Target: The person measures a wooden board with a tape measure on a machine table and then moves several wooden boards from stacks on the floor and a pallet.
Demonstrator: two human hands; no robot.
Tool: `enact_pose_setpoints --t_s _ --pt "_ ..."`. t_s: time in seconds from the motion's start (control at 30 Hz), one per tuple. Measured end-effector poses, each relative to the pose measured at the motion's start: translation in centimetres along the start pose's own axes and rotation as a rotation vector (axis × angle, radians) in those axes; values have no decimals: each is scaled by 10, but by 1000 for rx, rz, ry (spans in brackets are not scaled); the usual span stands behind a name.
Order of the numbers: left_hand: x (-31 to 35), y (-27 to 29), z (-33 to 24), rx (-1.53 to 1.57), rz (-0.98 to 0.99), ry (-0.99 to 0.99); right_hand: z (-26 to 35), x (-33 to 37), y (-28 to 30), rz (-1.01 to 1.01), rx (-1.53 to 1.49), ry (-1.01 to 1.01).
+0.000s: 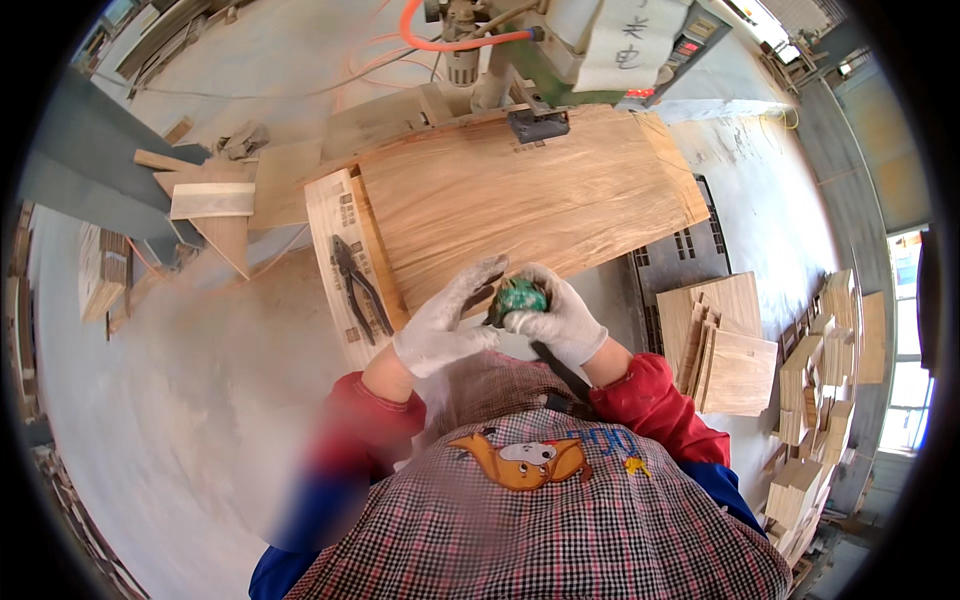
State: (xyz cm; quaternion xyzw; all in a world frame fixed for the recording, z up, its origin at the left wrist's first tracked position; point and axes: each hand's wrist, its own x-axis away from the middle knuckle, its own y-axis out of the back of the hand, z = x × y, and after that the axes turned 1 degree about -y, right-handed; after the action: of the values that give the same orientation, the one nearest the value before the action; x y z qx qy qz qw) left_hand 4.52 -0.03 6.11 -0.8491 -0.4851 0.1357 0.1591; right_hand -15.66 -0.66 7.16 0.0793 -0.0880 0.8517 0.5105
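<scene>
The right hand, in a white glove, is clamped around a round green thing held in front of the apron; taking that thing as the middle of the dial, the left hand, also gloved, stands at 8 o'clock with its fingers spread and curved toward it, though blur makes it hard to say whether its fingertips touch. Toward 12 o'clock lies a broad wooden panel, its near edge slanting up from 8 o'clock toward 2 o'clock, the left hand's fingertips overlapping that edge in this view. A dark block on the machine sits at the panel's far edge. Along the panel's left end runs a pale stamped board, and on it, at 9 o'clock, rest black pliers with their handles parted. Wood offcuts crowd the space between 9 and 10 o'clock. The widest room for moving is the pale floor sweeping around 8 o'clock; another stretch of it opens at 2 o'clock, beyond the panel's right corner. Between 2 and 3 o'clock that corner reaches over a black slatted pallet, and loose boards overlap the pallet's near end just past 3 o'clock. Stacked wood pieces line the side near 4 o'clock.
</scene>
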Motion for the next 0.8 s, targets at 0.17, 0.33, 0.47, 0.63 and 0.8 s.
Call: enact_pose_setpoints --t_s 0.17,0.33,0.47,0.63,0.8 --pt "9 -1 -5 -762 -125 165 15 -2 -23 -124 895 259" --pt "16 8 27 -638 -114 443 6 2 -26 133 1188 159" --pt "14 0 32 -808 17 490 -1 4 -24 251 1107 31" --pt "-1 -7 25 -939 132 479 -8 7 -1 226 1129 94" --pt "-16 39 -20 -961 -93 547 -6 -10 70 45 1212 -136"
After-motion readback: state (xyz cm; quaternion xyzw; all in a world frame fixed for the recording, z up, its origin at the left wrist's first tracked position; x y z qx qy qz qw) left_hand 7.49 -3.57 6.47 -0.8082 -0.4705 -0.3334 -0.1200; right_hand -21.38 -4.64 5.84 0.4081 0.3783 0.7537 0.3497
